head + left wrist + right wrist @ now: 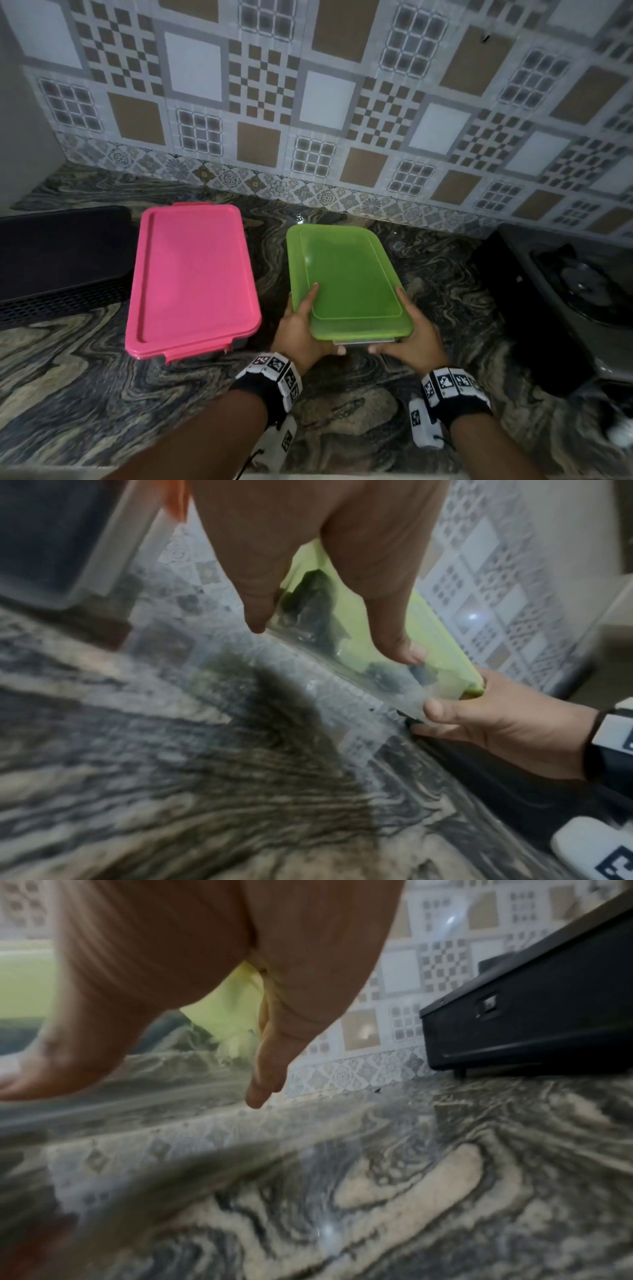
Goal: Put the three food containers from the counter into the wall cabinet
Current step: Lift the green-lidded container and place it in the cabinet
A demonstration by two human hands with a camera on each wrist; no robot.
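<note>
A green-lidded clear container (346, 281) is held at its near end over the marbled counter (85, 370). My left hand (301, 325) grips its near left corner, thumb on the lid and fingers under the base. My right hand (407, 335) grips the near right corner the same way. In the left wrist view the green-lidded container (441, 653) shows dark contents through its clear wall, with my left hand (329, 593) above it and my right hand (479, 723) below the corner. A larger pink-lidded container (191, 281) rests on the counter to the left. No third container is in view.
A black crate (58, 253) sits at the far left beside the pink container. A gas stove (568, 294) stands at the right. The tiled wall (325, 102) rises behind the counter. The wall cabinet is out of view.
</note>
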